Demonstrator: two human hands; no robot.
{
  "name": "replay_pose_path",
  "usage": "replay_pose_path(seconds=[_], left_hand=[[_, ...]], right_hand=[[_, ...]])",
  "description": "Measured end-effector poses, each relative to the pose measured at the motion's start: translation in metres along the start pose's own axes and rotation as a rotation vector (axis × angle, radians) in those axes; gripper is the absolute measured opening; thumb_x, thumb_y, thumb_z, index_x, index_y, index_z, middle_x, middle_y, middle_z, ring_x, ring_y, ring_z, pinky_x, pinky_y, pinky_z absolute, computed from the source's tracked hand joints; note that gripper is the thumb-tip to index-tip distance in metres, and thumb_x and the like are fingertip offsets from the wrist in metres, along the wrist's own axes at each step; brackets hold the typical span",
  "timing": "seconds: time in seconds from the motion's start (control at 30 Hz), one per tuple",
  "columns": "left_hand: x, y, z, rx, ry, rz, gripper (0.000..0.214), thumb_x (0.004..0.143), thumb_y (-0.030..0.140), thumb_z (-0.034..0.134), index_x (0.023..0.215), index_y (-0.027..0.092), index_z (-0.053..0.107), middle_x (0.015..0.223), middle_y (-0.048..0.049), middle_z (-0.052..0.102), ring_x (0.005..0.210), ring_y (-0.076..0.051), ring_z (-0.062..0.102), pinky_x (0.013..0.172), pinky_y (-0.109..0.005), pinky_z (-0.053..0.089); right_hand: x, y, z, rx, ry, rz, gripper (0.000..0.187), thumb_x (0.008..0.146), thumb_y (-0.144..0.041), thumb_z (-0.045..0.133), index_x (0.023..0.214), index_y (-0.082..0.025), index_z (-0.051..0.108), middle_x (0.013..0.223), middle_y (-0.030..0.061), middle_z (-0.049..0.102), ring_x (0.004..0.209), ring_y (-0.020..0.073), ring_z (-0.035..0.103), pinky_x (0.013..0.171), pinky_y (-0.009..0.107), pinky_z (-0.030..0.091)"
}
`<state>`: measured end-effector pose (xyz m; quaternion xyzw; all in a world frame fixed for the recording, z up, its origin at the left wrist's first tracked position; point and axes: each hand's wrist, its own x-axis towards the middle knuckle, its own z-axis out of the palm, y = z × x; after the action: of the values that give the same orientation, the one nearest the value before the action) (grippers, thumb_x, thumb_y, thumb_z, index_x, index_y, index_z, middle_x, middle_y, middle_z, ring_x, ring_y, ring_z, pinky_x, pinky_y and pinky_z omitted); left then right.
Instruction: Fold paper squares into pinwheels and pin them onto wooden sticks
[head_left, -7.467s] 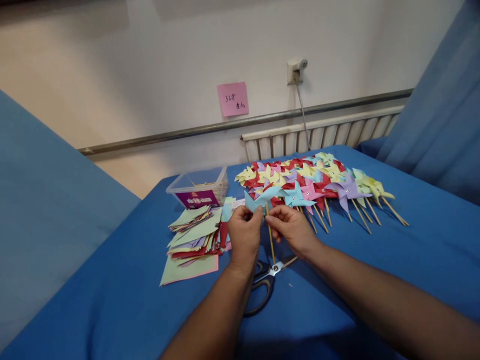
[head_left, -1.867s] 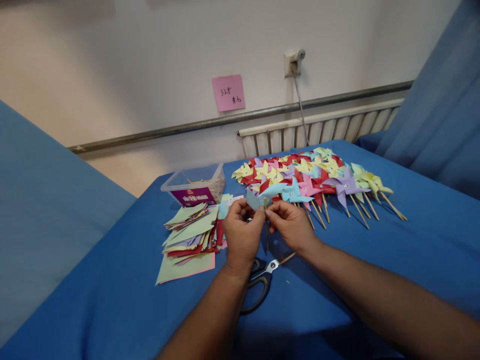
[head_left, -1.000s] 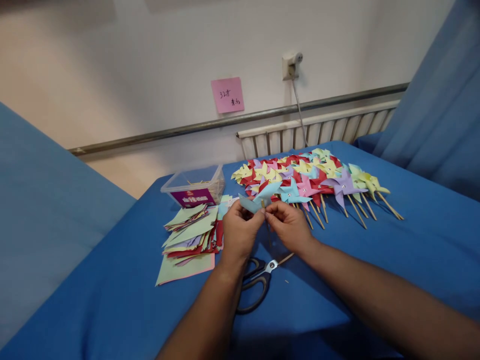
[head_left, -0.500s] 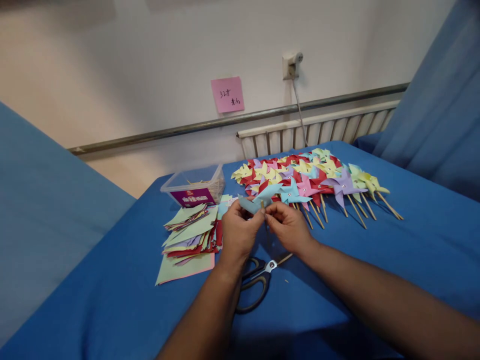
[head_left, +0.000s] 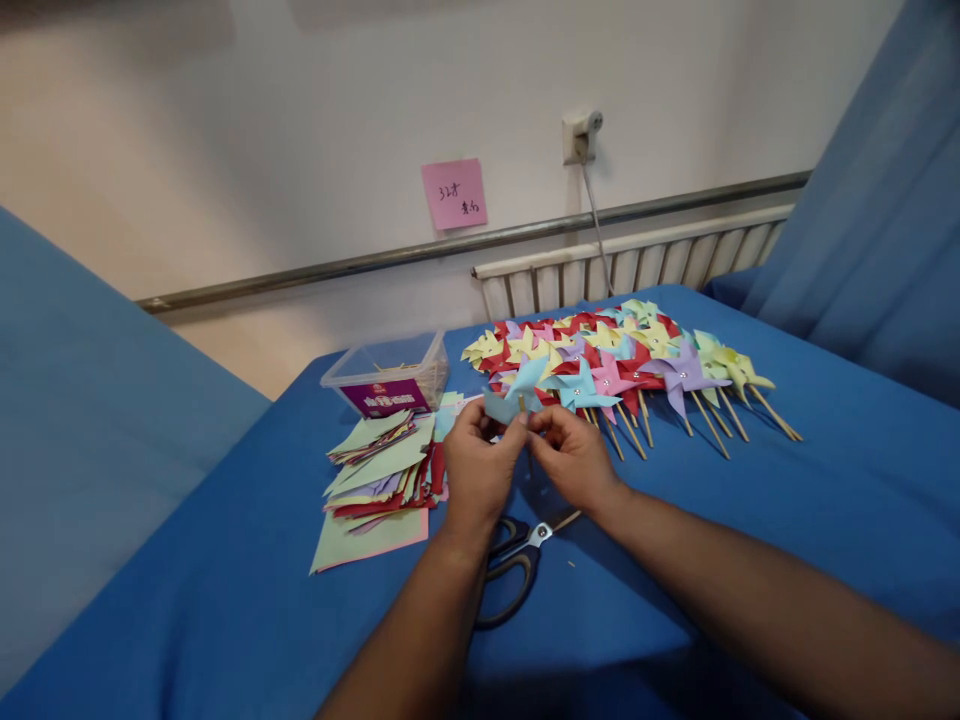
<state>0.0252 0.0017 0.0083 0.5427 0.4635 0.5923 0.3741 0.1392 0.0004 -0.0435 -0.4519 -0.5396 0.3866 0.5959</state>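
Note:
Between my hands is a light blue paper pinwheel on a thin wooden stick, held up above the table. My left hand is closed on it, the thumb pressing by the top of the stick. Fingers pinched, my right hand meets the left one at the stick, just below the paper; the exact contact is partly hidden. Beneath the hands lie scissors with dark handles, a wooden stick showing beside their blades. A pile of finished pinwheels in several colours spreads behind my right hand.
Left of my hands are stacked coloured paper sheets. Behind them stands a clear plastic box with wooden sticks inside. The blue cloth covers the table. A radiator and pipe run along the wall.
The pinwheel in my hands has turned slightly, its blue blades now sitting more upright. Both hands stay at nearly the same place and keep their grip.

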Motion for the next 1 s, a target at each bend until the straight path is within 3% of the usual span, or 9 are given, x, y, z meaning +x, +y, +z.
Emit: replay_pose_path(seconds=[0.17,0.3,0.4,0.57,1.0], left_hand=[[-0.005,0.008,0.0,-0.107,-0.051,-0.016,0.041,0.068,0.031,0.079,0.104,0.016,0.068,0.103,-0.0112,0.073,0.097,-0.022,0.068,0.086,-0.033,0.05],[-0.003,0.013,-0.002,-0.181,0.052,0.024,0.036,0.074,0.033,0.074,0.106,0.018,0.067,0.109,-0.0104,0.072,0.104,-0.021,0.066,0.089,-0.033,0.049],[0.003,0.009,-0.004,-0.203,0.118,-0.027,0.035,0.071,0.032,0.075,0.102,0.017,0.067,0.106,-0.0085,0.072,0.098,-0.019,0.066,0.085,-0.03,0.049],[0.007,0.001,-0.004,-0.233,-0.025,-0.229,0.037,0.065,0.038,0.079,0.092,0.014,0.069,0.083,-0.004,0.07,0.071,-0.014,0.062,0.071,-0.027,0.048],[0.004,0.001,-0.003,-0.282,-0.049,-0.258,0.032,0.06,0.034,0.082,0.079,0.014,0.068,0.068,0.0001,0.065,0.057,-0.011,0.055,0.061,-0.025,0.044]], right_hand=[[0.007,-0.006,-0.001,0.218,0.021,0.035,0.024,0.073,-0.042,0.073,0.077,-0.021,0.062,0.062,-0.0019,0.06,0.056,0.0128,0.051,0.052,0.025,0.039],[0.011,-0.018,-0.004,0.385,-0.022,0.093,0.028,0.065,-0.042,0.078,0.073,-0.019,0.063,0.059,-0.0035,0.059,0.048,0.0086,0.043,0.047,0.023,0.033],[0.01,-0.022,-0.006,0.435,-0.102,0.158,0.029,0.065,-0.041,0.078,0.073,-0.018,0.065,0.063,-0.002,0.063,0.045,0.0068,0.041,0.045,0.022,0.029],[0.007,-0.015,-0.007,0.482,-0.217,0.211,0.03,0.068,-0.043,0.079,0.079,-0.017,0.069,0.065,-0.0017,0.063,0.047,0.006,0.041,0.046,0.022,0.027],[0.005,-0.016,-0.003,0.484,-0.266,0.253,0.03,0.063,-0.042,0.082,0.072,-0.017,0.069,0.067,-0.0011,0.066,0.044,0.0052,0.04,0.043,0.021,0.03]])
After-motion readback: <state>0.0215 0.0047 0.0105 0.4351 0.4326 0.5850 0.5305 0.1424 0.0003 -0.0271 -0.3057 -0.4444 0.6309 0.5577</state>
